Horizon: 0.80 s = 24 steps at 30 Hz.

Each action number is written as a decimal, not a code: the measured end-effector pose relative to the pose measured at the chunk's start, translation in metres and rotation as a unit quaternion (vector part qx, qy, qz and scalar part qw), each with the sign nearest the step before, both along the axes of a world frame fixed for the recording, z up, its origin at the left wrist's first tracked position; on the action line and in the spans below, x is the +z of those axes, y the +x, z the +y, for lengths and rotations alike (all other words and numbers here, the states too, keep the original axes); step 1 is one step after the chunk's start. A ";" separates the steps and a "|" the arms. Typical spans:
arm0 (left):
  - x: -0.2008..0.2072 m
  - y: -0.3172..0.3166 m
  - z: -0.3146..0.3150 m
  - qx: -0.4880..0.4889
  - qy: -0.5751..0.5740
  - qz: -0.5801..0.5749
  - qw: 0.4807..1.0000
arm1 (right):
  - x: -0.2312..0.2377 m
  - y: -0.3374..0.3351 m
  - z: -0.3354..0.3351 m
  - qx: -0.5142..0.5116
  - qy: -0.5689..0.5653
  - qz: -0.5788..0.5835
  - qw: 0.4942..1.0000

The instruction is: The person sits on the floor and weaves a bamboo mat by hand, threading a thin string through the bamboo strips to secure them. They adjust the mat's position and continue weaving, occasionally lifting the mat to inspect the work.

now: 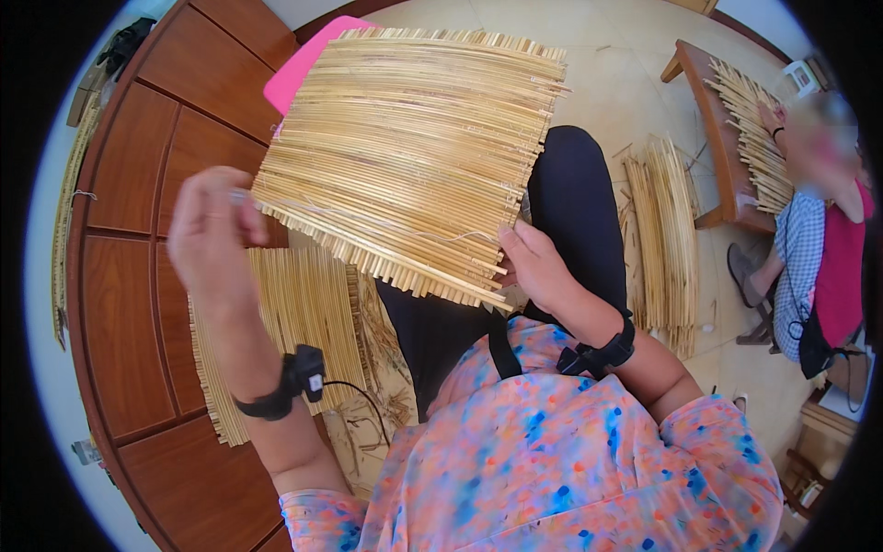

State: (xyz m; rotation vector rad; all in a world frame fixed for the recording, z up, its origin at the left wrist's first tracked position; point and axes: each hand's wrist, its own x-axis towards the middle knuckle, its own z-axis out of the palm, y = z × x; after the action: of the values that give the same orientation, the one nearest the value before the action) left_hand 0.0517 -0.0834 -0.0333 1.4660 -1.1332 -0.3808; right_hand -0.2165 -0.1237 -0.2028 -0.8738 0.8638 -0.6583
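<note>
A mat of straight yellow straw stalks (414,138), laid side by side, is held up over my lap. A thin white thread (368,219) runs loosely across its stalks near the closer edge. With thumb on top, my right hand (538,265) grips the mat by its near right corner. Beside the left edge is my left hand (216,221), raised and smeared by motion; its fingers look bent, but whether they hold the thread cannot be made out. Both wrists wear black straps with small devices.
A second straw mat (294,322) leans low on my left by the brown wooden cabinet (129,156). Behind the held mat shows a pink surface (308,64). Right, stalk bundles (662,239) lie on the floor; another person handles stalks on a wooden table (713,138).
</note>
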 end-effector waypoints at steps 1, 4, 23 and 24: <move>-0.009 -0.014 0.004 -0.007 0.071 -0.054 0.996 | 0.000 -0.002 0.001 0.007 -0.007 -0.008 1.000; -0.048 -0.039 0.013 -0.154 0.160 -0.147 0.964 | 0.003 -0.004 0.002 0.030 -0.040 -0.017 0.999; -0.068 -0.080 -0.009 -0.321 0.173 -0.367 0.856 | -0.009 -0.023 -0.001 0.065 0.058 -0.037 0.995; -0.068 -0.081 -0.010 -0.322 0.172 -0.372 0.853 | -0.010 -0.024 -0.002 0.070 0.056 -0.038 0.995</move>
State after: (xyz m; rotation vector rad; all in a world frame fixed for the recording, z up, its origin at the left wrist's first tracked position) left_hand -0.0290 -0.0936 -0.1012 1.5484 -2.3073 -0.5069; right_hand -0.2404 -0.1258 -0.2132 -0.7958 0.7558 -0.5139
